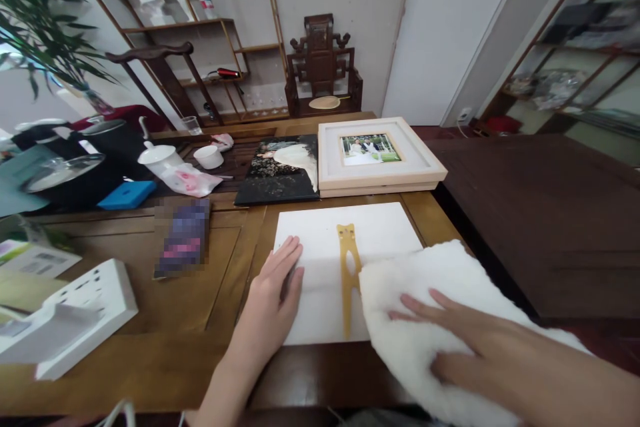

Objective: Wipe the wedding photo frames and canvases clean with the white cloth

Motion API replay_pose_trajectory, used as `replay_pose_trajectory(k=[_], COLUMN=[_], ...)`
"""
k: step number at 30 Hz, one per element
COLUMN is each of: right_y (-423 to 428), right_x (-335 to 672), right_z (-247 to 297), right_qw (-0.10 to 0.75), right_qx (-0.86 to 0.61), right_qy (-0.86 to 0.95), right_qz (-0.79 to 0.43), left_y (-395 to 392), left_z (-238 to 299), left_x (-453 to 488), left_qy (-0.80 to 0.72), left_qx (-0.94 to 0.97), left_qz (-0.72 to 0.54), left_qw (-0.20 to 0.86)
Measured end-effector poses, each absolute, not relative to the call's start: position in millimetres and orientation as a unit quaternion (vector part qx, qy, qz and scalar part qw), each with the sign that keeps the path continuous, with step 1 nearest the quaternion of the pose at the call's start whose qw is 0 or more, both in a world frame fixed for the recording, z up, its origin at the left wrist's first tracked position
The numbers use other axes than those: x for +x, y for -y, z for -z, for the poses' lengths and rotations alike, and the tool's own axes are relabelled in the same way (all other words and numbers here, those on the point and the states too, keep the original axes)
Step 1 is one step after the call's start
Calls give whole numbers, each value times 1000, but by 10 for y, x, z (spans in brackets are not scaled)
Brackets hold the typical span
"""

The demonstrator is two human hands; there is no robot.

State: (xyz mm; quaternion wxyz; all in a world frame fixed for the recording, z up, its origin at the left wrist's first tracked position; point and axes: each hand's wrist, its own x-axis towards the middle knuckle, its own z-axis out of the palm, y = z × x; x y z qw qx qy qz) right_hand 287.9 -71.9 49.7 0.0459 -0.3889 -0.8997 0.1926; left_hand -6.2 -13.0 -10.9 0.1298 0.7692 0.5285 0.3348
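Observation:
A white board (325, 240) lies flat on the wooden table (200, 293) in front of me, with a thin yellow strip-shaped piece (349, 267) resting down its middle. My left hand (275, 293) lies flat and open on the board's left edge. My right hand (480, 347) rests flat, fingers spread, on a fluffy white cloth (425, 300) that covers the board's right lower corner. Neither hand grips anything.
Behind the board sit a cream picture frame (380, 180) holding a photo and a dark photo print (280, 173). Left of me are a white power strip (85, 307), a blurred dark package (183, 240), tea ware (160, 157) and pots. A dark bench (540, 213) stands right.

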Motion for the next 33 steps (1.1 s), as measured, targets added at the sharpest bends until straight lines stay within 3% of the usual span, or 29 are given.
replay_pose_trajectory(k=[4, 13, 18, 26, 33], right_y=[390, -451, -207, 475, 86], right_x=[2892, 2546, 2584, 2738, 2805], right_z=[-485, -249, -241, -470, -409], right_qw=[39, 128, 136, 78, 79], right_qx=[-420, -364, -356, -274, -352], right_qy=[891, 922, 923, 948, 926], right_qz=[-167, -30, -52, -143, -111], left_y=[126, 124, 126, 135, 135], left_z=[119, 130, 129, 122, 113], left_x=[-62, -75, -69, -67, -71], left_qy=[-529, -539, -536, -532, -528], left_qx=[769, 764, 766, 769, 768], left_qz=[-336, -328, -326, -331, -338], left_qw=[129, 137, 137, 129, 130])
